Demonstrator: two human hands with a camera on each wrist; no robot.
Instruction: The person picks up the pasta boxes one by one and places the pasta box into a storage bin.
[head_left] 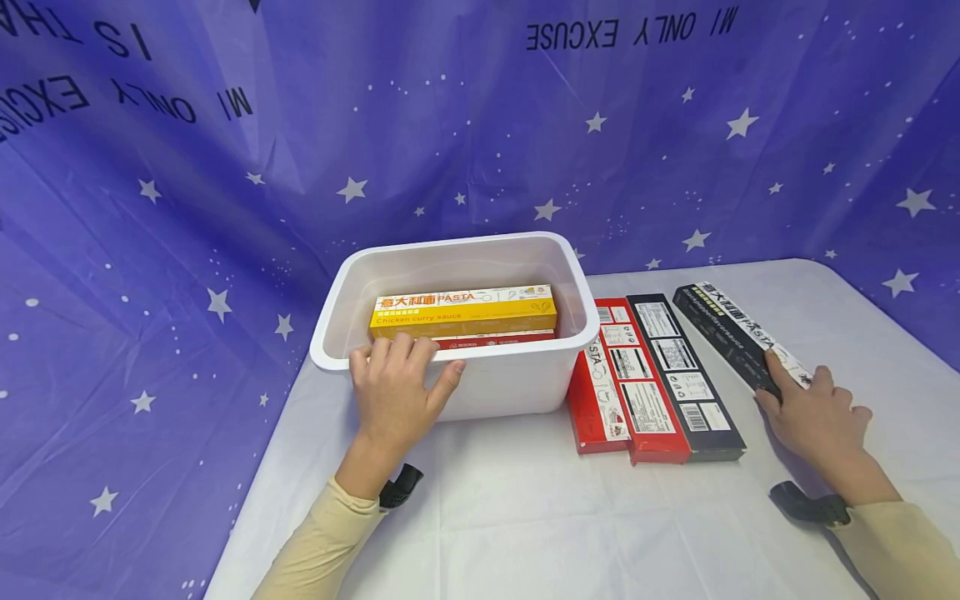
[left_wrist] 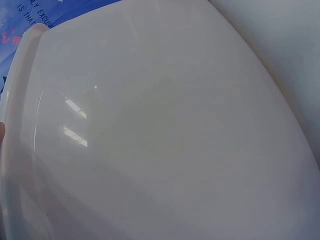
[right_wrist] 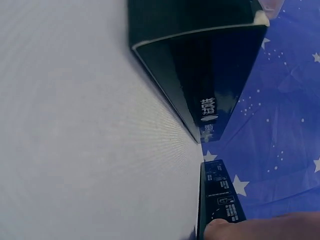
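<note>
Fingers (head_left: pixel 401 347) over bin rim (head_left: pixel 525 348), partly invisible

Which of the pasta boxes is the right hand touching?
The rightmost black box, its near end in the right hand. A gap separates it from the other black box, which lies beside a red box.
</note>
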